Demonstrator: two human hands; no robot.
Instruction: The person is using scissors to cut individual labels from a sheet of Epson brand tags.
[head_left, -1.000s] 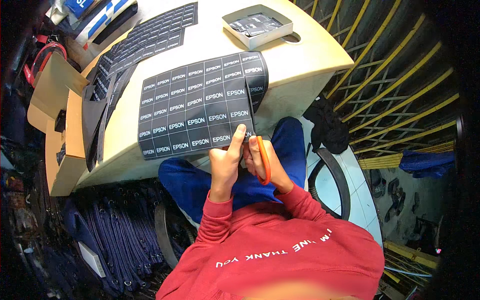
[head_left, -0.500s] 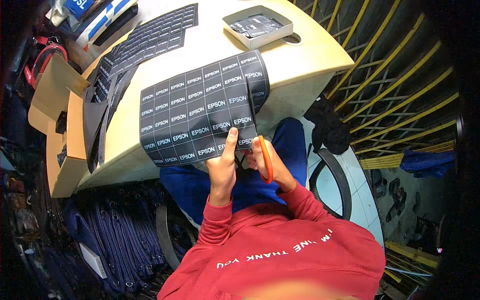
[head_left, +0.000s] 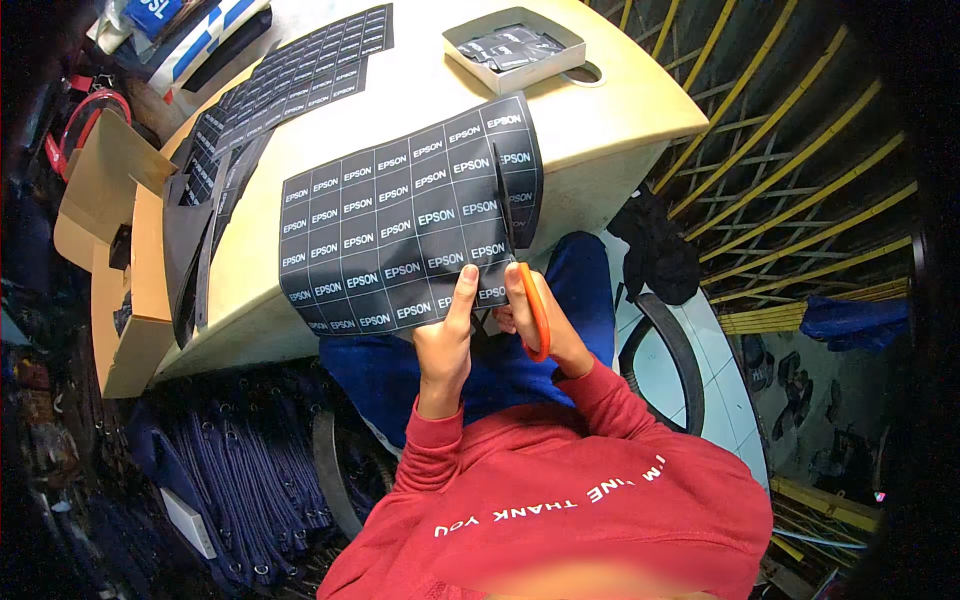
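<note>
My left hand point(head_left: 446, 345) pinches the near edge of a black sheet point(head_left: 380, 225) printed with a grid of pale lettered labels, thumb on top and fingers underneath. In my right hand point(head_left: 556, 325) is a pair of scissors point(head_left: 538, 315) with orange handles, my fingers closed around them. Their dark blades point away from me, along the sheet between its last column of labels and the rest. Part of the lower blade is hidden by the sheet. The sheet rests partly on the table and bends down over its front edge towards my lap.
On the pale wooden table point(head_left: 630, 95), an open grey-white box point(head_left: 498, 84) holds cut black pieces. More printed sheets point(head_left: 325, 65) lie at the far left. A cardboard box point(head_left: 140, 335) stands beside the table's left edge. A yellow folding gate point(head_left: 790, 175) is at the right.
The sheet's right-hand column has shifted slightly right and lies more open beside the blades. Both hands keep nearly the same place and the same holds.
</note>
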